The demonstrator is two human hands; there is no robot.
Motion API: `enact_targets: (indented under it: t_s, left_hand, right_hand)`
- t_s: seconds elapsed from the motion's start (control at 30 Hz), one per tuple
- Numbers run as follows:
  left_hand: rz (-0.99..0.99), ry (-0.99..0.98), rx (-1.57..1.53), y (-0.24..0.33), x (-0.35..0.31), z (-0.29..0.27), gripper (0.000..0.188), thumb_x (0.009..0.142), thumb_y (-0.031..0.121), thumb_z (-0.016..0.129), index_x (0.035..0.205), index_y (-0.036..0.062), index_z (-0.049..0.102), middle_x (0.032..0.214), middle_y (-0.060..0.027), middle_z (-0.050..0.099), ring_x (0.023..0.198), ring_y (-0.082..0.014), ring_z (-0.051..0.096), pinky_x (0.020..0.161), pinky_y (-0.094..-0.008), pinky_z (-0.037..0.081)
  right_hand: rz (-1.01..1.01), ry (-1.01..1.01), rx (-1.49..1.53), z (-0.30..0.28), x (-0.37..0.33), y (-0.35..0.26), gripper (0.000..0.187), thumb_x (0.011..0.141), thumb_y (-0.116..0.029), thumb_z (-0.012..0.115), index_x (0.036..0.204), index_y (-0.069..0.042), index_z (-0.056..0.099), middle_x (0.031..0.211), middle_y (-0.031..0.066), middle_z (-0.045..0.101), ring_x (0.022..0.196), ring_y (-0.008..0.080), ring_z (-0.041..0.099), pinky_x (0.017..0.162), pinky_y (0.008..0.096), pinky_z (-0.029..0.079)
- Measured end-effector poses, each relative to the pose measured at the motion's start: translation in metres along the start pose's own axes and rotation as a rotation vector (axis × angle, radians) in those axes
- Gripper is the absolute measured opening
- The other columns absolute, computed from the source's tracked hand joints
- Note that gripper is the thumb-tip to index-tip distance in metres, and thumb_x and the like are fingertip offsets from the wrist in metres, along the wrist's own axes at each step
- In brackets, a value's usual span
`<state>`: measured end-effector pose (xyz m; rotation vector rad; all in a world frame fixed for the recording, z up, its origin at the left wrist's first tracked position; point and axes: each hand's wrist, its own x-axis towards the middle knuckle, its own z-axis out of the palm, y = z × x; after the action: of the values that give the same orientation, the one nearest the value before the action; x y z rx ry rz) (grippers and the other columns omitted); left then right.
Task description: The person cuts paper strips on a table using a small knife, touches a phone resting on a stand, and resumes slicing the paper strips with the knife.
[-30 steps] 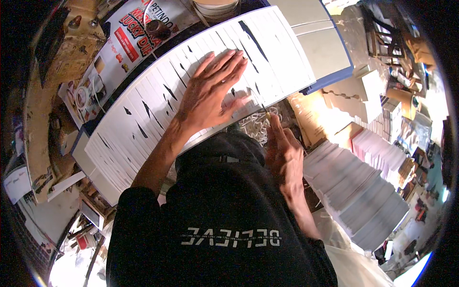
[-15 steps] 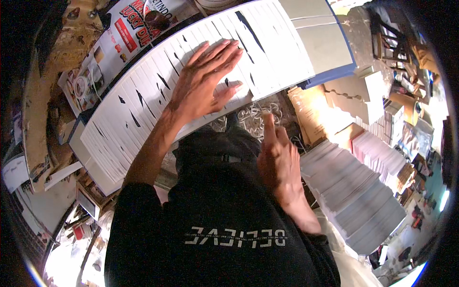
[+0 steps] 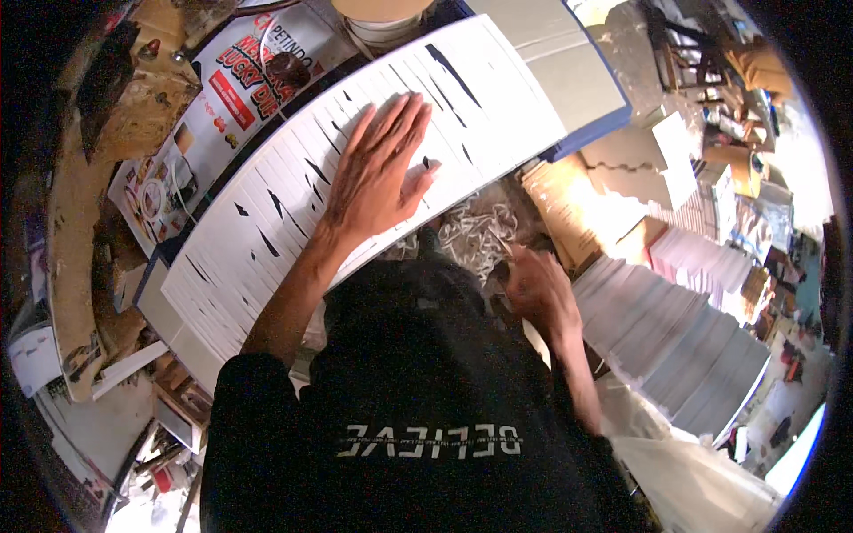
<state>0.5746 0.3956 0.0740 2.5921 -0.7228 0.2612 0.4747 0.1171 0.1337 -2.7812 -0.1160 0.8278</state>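
Observation:
A long fanned row of white paper sheets (image 3: pixel 511 98), marked with dark slits and patches, stretches from lower left to upper right in front of me. My left hand (image 3: pixel 382 169) lies flat on the middle of it, fingers stretched out and thumb apart. Beneath the row shows a grey board (image 3: pixel 569 67) with a blue edge. My right hand (image 3: pixel 540 289) is off the sheets, low by my right thigh, its fingers curled. Something dark shows at its fingertips, too hidden to name. Just beyond that hand lies a tangle of pale shavings or strips (image 3: pixel 480 226).
Tall stacks of grey paper (image 3: pixel 671 346) stand close on my right, with pinkish stacks (image 3: pixel 697 258) behind. A brown cardboard sheet (image 3: pixel 569 209) lies beside the shavings. Past the row are a printed poster sheet (image 3: pixel 227 98) and a round tub (image 3: pixel 382 22).
My right hand has turned over, its raised finger now curled down, and it has shifted slightly right and lower. My left hand stays flat on the sheets. The whole view has shifted a little.

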Motion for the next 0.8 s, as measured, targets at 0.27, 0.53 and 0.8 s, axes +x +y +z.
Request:
enact_targets:
  t_s: [0.27,0.53,0.8]
  left_hand:
    - [-0.018,-0.001,-0.026,0.005,-0.01,-0.01,0.076,0.102,0.051,0.06,0.161,0.0067,0.042,0.168,-0.0159,0.039,0.156,-0.0331,0.034,0.127,-0.0539,0.022]
    - [-0.056,0.055,-0.032,0.0,-0.011,-0.003,0.065,0.102,0.05,0.062,0.151,0.0094,0.057,0.161,-0.0151,0.049,0.152,-0.0305,0.04,0.127,-0.0509,0.025]
    - [-0.072,0.085,-0.073,0.001,-0.01,-0.002,0.063,0.098,0.045,0.068,0.151,0.0122,0.058,0.161,-0.0137,0.05,0.151,-0.0328,0.043,0.124,-0.053,0.029]
  right_hand:
    - [-0.208,0.426,0.515,-0.009,-0.003,-0.031,0.057,0.089,0.005,0.067,0.144,-0.006,0.06,0.109,0.0206,0.074,0.094,0.0286,0.072,0.08,0.0397,0.057]
    - [-0.298,0.363,0.389,-0.004,0.017,-0.055,0.052,0.095,0.003,0.059,0.146,-0.011,0.057,0.103,0.0253,0.071,0.085,0.0458,0.07,0.071,0.0507,0.057]
    - [-0.309,0.413,0.349,0.005,0.018,-0.046,0.056,0.093,0.002,0.06,0.147,-0.014,0.057,0.098,0.0243,0.07,0.085,0.0463,0.071,0.067,0.0534,0.056]
